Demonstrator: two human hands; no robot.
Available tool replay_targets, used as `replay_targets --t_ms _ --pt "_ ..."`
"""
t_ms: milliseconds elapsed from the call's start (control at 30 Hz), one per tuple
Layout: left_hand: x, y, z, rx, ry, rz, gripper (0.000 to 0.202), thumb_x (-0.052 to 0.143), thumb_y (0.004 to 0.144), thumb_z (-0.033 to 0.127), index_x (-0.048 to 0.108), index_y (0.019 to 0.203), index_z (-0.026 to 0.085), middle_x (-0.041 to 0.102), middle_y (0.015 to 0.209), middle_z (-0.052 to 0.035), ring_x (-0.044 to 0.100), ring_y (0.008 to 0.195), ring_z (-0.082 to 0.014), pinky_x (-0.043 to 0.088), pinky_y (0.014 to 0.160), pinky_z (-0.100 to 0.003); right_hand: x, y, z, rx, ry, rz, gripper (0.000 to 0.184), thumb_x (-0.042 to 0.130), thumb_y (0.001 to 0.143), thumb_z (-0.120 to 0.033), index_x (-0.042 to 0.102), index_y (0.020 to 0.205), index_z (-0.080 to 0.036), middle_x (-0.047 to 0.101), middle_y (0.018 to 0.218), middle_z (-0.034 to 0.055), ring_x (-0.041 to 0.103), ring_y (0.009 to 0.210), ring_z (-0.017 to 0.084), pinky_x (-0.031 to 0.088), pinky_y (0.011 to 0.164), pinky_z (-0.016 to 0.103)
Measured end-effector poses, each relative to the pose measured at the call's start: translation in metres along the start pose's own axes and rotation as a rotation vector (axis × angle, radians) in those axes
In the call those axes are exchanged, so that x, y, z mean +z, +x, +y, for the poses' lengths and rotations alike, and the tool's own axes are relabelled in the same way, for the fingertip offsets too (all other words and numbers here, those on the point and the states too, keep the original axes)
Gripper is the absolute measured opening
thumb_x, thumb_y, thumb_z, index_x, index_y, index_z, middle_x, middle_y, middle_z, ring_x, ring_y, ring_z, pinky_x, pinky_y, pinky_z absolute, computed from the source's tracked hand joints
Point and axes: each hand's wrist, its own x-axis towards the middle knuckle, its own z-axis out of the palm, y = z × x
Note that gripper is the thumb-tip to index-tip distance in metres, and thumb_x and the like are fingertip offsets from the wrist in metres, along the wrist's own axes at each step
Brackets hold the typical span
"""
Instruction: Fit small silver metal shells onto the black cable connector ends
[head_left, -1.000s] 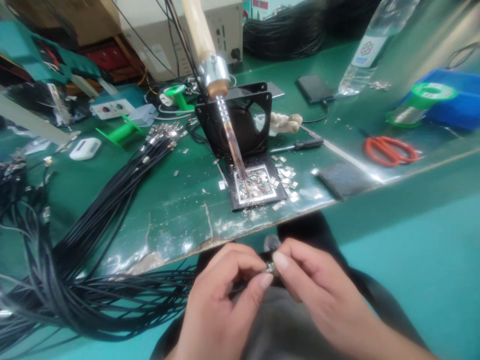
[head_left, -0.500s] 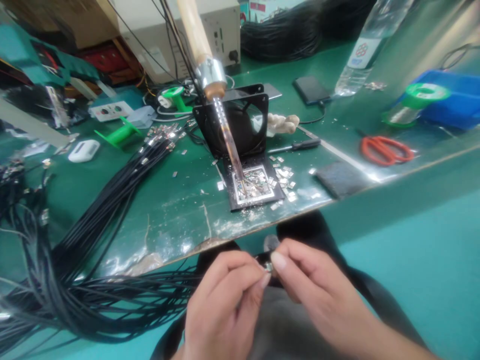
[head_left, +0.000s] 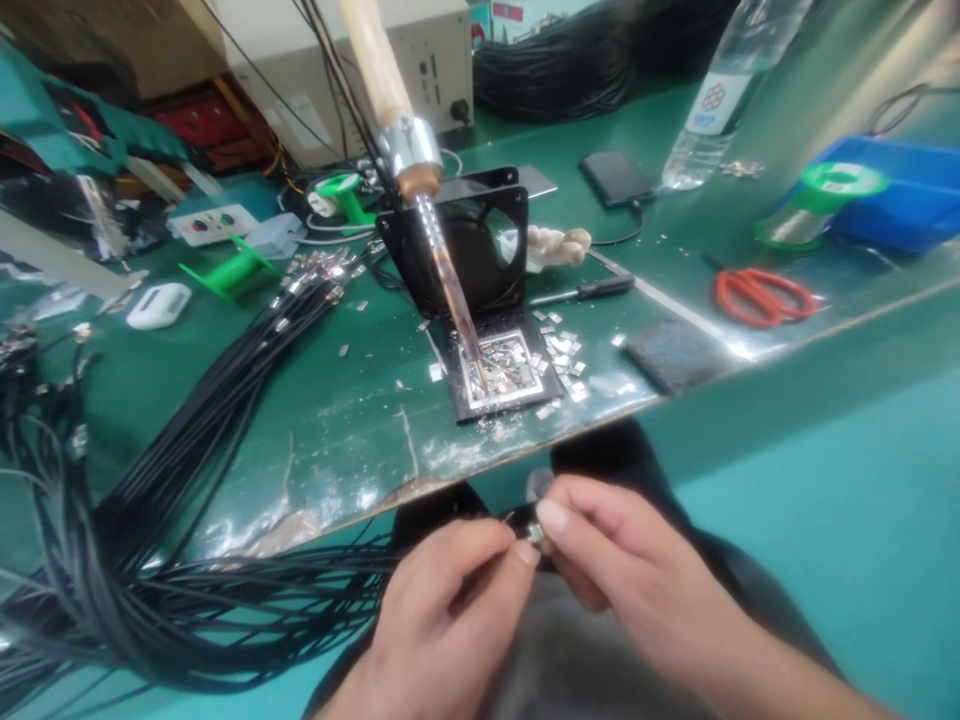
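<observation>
Below the bench edge, over the lap, my left hand (head_left: pixel 454 605) and my right hand (head_left: pixel 626 555) meet fingertip to fingertip. Between them is a small silvery connector (head_left: pixel 534 534), pinched by the thumb and fingers of my right hand. My left thumb and forefinger close at its left side, on something too small and blurred to make out. Several black cables (head_left: pixel 285 610) run from the left towards my left hand. On the bench ahead, a soldering iron (head_left: pixel 448 270) with a wooden handle points down into a white-framed tray (head_left: pixel 469 400) of small metal pieces.
A black fan (head_left: pixel 454 260) stands behind the tray, with loose metal pieces (head_left: pixel 562 350) to its right. A cable bundle (head_left: pixel 232 400) covers the left side. Rightward lie a screwdriver (head_left: pixel 600 288), a dark block (head_left: pixel 679 357), red-handled scissors (head_left: pixel 765 297), a solder spool (head_left: pixel 817 200) and a bottle (head_left: pixel 705 120).
My left forefinger and thumb have shifted, opening a little gap between the left fingers. My right hand still pinches the connector. The whole view has slid slightly.
</observation>
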Motion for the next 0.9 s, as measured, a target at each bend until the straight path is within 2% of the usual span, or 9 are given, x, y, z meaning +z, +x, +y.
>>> replay_targets --t_ms 67,167,267,333,400,467,667,900 --pt "-0.001 0.005 0.005 0.078 0.085 0.05 0.003 0.082 0.091 0.03 0.084 0.093 0.03 0.079 0.094 -0.0054 0.073 0.09 -0.0245 0.061 0.082 -0.034 0.0 0.0 -0.001 -0.02 -0.032 0.024 0.049 0.053 0.108 -0.056 0.046 0.073 -0.023 0.04 0.058 -0.0073 0.033 0.053 0.01 0.028 0.05 0.026" --pt "-0.002 0.011 0.012 0.142 0.138 0.071 0.015 0.089 0.082 0.023 0.081 0.092 0.03 0.077 0.095 -0.0027 0.072 0.089 -0.0211 0.059 0.083 -0.03 0.0 -0.002 -0.002 -0.066 -0.092 0.068 0.048 0.052 0.109 -0.052 0.045 0.072 -0.023 0.041 0.061 -0.0065 0.035 0.055 0.011 0.03 0.051 0.026" --pt "-0.001 0.015 0.019 0.03 0.136 0.027 0.019 0.09 0.083 0.032 0.076 0.095 0.026 0.075 0.091 -0.0018 0.07 0.082 -0.0183 0.057 0.077 -0.027 0.001 -0.004 -0.003 -0.089 -0.133 0.088 0.046 0.05 0.11 -0.047 0.044 0.072 -0.023 0.042 0.064 -0.0059 0.036 0.058 0.011 0.031 0.053 0.026" --pt "-0.001 0.016 0.024 -0.092 0.096 -0.066 0.022 0.085 0.087 0.042 0.074 0.094 0.023 0.075 0.087 -0.003 0.07 0.079 -0.0188 0.056 0.074 -0.027 0.001 -0.004 -0.004 -0.101 -0.155 0.097 0.045 0.05 0.11 -0.045 0.045 0.072 -0.023 0.042 0.065 -0.0054 0.037 0.06 0.012 0.032 0.054 0.026" --pt "0.0 0.017 0.028 -0.152 0.076 -0.142 0.025 0.079 0.09 0.047 0.074 0.094 0.022 0.075 0.087 -0.0041 0.07 0.079 -0.0192 0.056 0.073 -0.027 0.002 -0.004 -0.005 -0.118 -0.177 0.106 0.044 0.05 0.11 -0.044 0.045 0.071 -0.022 0.043 0.066 -0.0051 0.037 0.061 0.012 0.033 0.055 0.026" --pt "0.001 0.017 0.031 -0.149 0.108 -0.159 0.025 0.078 0.091 0.047 0.075 0.093 0.022 0.074 0.085 -0.0036 0.068 0.077 -0.0182 0.055 0.07 -0.025 0.004 -0.004 -0.007 -0.131 -0.192 0.109 0.044 0.05 0.11 -0.044 0.046 0.072 -0.022 0.043 0.067 -0.0049 0.038 0.061 0.012 0.034 0.055 0.025" --pt "0.008 0.016 0.031 -0.087 0.21 -0.088 0.03 0.073 0.094 0.048 0.071 0.08 0.022 0.065 0.07 0.0003 0.057 0.063 -0.0135 0.047 0.058 -0.021 0.005 -0.004 -0.007 -0.139 -0.211 0.113 0.04 0.049 0.11 -0.043 0.048 0.075 -0.022 0.043 0.069 -0.0048 0.038 0.063 0.012 0.035 0.055 0.025" --pt "0.01 0.013 0.029 -0.101 0.199 -0.081 0.03 0.068 0.099 0.047 0.072 0.084 0.022 0.068 0.076 0.0 0.061 0.069 -0.0144 0.049 0.065 -0.022 0.003 -0.003 -0.006 -0.136 -0.222 0.111 0.039 0.049 0.11 -0.042 0.049 0.076 -0.022 0.043 0.07 -0.0049 0.039 0.064 0.012 0.036 0.058 0.025"
